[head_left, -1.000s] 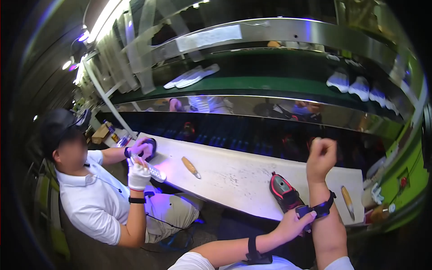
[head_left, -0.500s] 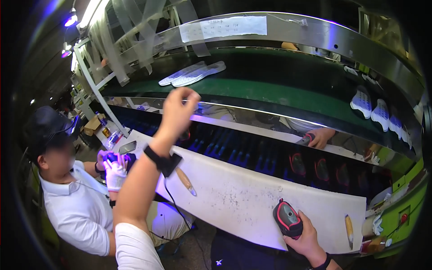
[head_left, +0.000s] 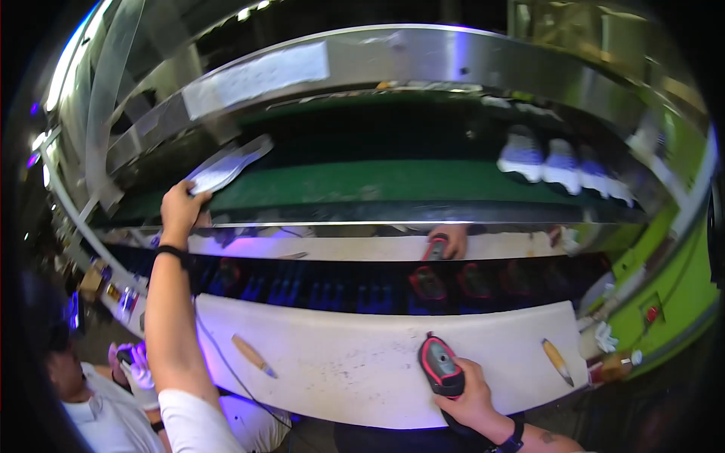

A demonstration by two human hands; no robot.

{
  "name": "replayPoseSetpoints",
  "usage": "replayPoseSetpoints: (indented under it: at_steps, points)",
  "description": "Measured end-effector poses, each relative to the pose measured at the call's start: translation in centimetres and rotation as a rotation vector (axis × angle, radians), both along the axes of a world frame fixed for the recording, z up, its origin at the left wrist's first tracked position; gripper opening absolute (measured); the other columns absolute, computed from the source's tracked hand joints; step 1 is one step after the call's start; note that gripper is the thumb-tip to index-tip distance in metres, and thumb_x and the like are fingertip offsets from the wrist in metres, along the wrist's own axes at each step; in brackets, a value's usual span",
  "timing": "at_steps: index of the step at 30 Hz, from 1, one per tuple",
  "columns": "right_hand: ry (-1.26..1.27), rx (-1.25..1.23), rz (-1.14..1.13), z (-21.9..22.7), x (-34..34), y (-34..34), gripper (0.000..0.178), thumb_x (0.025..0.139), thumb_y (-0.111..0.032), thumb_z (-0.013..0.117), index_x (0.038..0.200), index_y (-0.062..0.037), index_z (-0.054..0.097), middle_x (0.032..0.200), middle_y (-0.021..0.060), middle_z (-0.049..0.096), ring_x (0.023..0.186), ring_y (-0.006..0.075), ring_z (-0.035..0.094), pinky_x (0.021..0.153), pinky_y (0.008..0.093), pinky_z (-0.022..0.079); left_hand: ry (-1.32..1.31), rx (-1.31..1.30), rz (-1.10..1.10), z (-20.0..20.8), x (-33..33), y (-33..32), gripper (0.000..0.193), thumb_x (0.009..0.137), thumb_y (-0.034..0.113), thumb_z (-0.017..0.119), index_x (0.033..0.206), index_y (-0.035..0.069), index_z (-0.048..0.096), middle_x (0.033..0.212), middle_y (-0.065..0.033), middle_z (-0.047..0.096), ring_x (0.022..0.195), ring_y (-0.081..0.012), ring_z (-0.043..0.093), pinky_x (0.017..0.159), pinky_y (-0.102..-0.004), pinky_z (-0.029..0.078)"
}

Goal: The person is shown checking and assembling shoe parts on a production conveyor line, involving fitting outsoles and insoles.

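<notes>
My left hand [head_left: 183, 211] is stretched out to the green conveyor belt [head_left: 362, 180] at the far left. Its thumb and fingers are closed on the near end of a white shoe sole [head_left: 226, 167], which lies lengthwise away from me. Low on the right, my right hand [head_left: 472, 396] grips a dark shoe upper [head_left: 442, 364] with a red rim and grey underside facing up, over the pale worktop [head_left: 340, 355]. Whether a last fills the upper I cannot tell.
Several pale soles [head_left: 560, 164] stand at the belt's right. Dark red-rimmed uppers [head_left: 429, 283] sit on the lower black belt [head_left: 340, 291]. Wooden-handled tools [head_left: 253, 355] lie on the worktop's left and right. A cable runs past its left edge. A gloved co-worker [head_left: 98, 408] sits at left.
My left hand has reached forward and left and taken hold of a sole on the green belt. My view has turned right. The right hand still holds the upper.
</notes>
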State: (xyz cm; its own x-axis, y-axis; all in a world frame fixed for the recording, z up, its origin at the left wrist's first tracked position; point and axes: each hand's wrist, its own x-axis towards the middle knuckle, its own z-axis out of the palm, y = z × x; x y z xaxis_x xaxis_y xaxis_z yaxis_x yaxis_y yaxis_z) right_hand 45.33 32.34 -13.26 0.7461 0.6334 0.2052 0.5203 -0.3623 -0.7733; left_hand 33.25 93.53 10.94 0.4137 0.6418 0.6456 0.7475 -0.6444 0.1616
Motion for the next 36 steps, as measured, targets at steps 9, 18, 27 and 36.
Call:
replayPoseSetpoints:
  at_steps: [9, 18, 27, 36]
  points:
    - [0.111, 0.061, 0.018, 1.5, -2.1, 0.1, 0.076, 0.081, -0.025, 0.080, 0.143, -0.0006, 0.043, 0.138, 0.0252, 0.043, 0.131, 0.0387, 0.047, 0.110, 0.0443, 0.040, -0.426, 0.254, -0.792, -3.6, -1.1, -24.5, 0.023, 0.073, -0.005, 0.075, 0.090, 0.001, 0.060, 0.088, -0.0094, 0.057, 0.080, -0.0262, 0.054, 0.074, -0.0369, 0.046]
    - [0.691, 0.590, -0.091, 3.1, 0.4, -7.2, 0.049, 0.092, 0.009, 0.051, 0.139, 0.0039, 0.041, 0.112, 0.0153, 0.067, 0.099, 0.0160, 0.065, 0.084, 0.0271, 0.053, 0.146, 0.019, -1.336, -21.9, -3.7, -53.6, 0.051, 0.075, 0.033, 0.082, 0.123, 0.023, 0.069, 0.133, -0.0051, 0.061, 0.124, -0.0262, 0.050, 0.110, -0.0497, 0.038]
    - [-0.426, -0.375, 0.554, -0.3, 2.2, -19.3, 0.063, 0.073, -0.029, 0.086, 0.128, -0.0077, 0.064, 0.139, 0.0221, 0.054, 0.131, 0.0370, 0.052, 0.111, 0.0509, 0.038, 0.361, 0.099, -1.223, -25.3, 0.1, -51.3, 0.064, 0.072, 0.042, 0.084, 0.129, 0.020, 0.063, 0.142, -0.0046, 0.055, 0.133, -0.0298, 0.044, 0.117, -0.0592, 0.027]
    - [0.337, 0.736, 0.146, 9.3, 1.7, -15.3, 0.043, 0.094, -0.043, 0.069, 0.097, -0.0006, 0.063, 0.113, 0.0180, 0.066, 0.105, 0.0268, 0.064, 0.096, 0.0369, 0.048, -0.778, -1.062, -1.236, -14.4, 3.6, -51.9, 0.033, 0.084, 0.013, 0.077, 0.109, -0.002, 0.063, 0.097, -0.0135, 0.074, 0.086, -0.0192, 0.072, 0.078, -0.0355, 0.059]
